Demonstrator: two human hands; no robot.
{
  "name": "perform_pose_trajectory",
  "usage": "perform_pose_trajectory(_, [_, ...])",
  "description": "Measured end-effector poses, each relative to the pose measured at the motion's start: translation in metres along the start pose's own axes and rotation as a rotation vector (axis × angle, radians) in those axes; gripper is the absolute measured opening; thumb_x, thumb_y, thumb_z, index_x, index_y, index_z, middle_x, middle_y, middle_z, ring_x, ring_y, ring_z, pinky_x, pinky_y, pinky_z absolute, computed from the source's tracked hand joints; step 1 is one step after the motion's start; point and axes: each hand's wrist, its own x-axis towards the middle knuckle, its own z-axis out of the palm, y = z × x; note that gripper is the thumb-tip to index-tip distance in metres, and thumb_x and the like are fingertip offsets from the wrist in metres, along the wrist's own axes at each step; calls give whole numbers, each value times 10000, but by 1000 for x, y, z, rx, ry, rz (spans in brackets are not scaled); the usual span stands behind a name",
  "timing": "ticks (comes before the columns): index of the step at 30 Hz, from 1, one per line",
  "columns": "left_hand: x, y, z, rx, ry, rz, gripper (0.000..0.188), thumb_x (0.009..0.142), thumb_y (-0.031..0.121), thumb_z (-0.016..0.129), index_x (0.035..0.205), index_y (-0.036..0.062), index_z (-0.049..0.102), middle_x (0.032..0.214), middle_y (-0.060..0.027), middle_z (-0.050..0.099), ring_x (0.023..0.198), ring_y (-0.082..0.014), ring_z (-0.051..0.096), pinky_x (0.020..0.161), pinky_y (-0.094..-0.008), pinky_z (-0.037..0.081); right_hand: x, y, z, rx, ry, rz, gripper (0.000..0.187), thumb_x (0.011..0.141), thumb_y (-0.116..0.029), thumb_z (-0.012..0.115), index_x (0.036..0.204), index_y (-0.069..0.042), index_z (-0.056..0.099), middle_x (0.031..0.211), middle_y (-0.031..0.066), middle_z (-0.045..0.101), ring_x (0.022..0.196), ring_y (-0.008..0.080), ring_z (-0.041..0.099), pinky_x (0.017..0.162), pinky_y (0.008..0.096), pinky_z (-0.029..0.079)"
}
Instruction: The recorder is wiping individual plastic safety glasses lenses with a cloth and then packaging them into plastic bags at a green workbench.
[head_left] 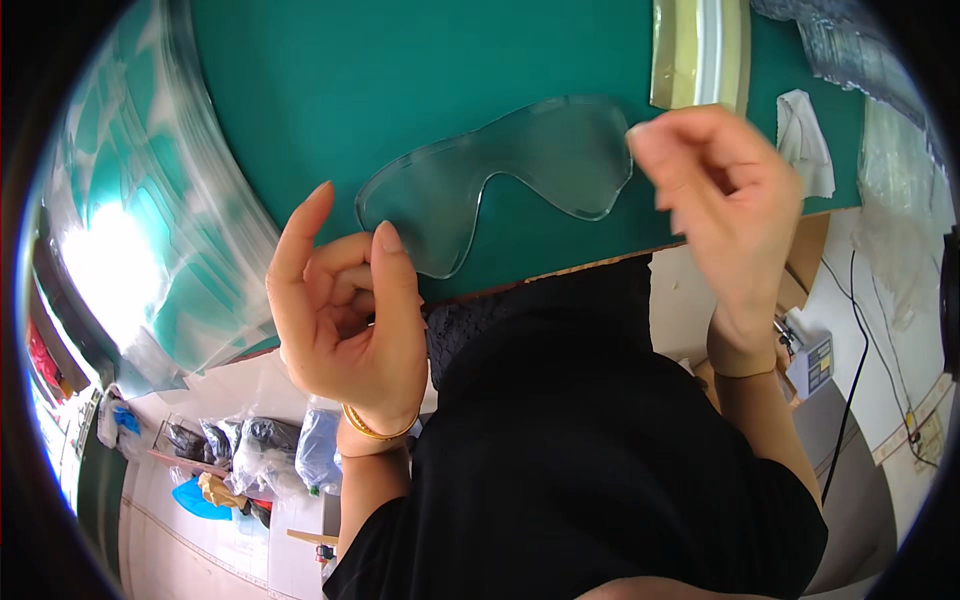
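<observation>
Though blurred, right hand (735,185) beside lens (560,150) edge, grip unclear; left hand (345,310) spread, wide green tabletop (400,60) beyond.

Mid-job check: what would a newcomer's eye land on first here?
First, the clear lens near the middle, between the left hand and the right hand, against the green table. Next, the clear sheets at the far left, gleaming white in one patch. Then the white cloth on the table, to the right of the right hand.
</observation>
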Motion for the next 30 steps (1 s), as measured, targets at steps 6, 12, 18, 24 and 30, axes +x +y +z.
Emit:
perform_pose_trajectory(6, [-1, 3, 5, -7, 6, 0, 403, 884, -66, 659, 1265, -56, 529, 770, -59, 657, 530, -21, 535, 450, -141, 383, 31, 6, -9, -616, 421, -269, 415, 837, -228, 769, 1093, 36, 575, 740, 69, 608, 627, 208, 564, 588, 294, 458])
perform_pose_trajectory(12, [-1, 0, 8, -53, 13, 12, 370, 898, -44, 646, 1253, -54, 542, 766, -64, 645, 500, -29, 520, 420, -149, 372, 39, 5, -19, -116, 187, -28, 577, 790, -201, 800, 1218, 71, 526, 1020, 186, 679, 924, 253, 672, 814, 328, 512])
perform_pose_trajectory(18, [0, -2, 7, -59, 18, 29, 373, 899, -32, 651, 1255, -56, 545, 773, -64, 641, 493, -30, 506, 407, -155, 367, -16, -29, 16, -341, 86, -324, 368, 802, -124, 725, 1054, -3, 485, 640, 173, 641, 586, 382, 653, 516, 455, 513])
perform_pose_trajectory(24, [-1, 0, 7, -45, 25, 32, 365, 897, -33, 647, 1249, -47, 550, 780, -66, 645, 502, -33, 512, 404, -162, 376, -22, -33, 14, -552, 177, -279, 373, 803, -92, 703, 1069, 21, 468, 602, 157, 634, 555, 361, 651, 495, 443, 510])
perform_pose_trajectory(30, [-1, 3, 10, -53, 14, 30, 362, 896, -24, 653, 1245, -42, 557, 797, -76, 658, 510, -35, 520, 408, -162, 382, -22, -20, -27, -418, 178, -169, 351, 867, -140, 672, 1119, 24, 492, 816, 193, 643, 748, 349, 662, 647, 413, 508])
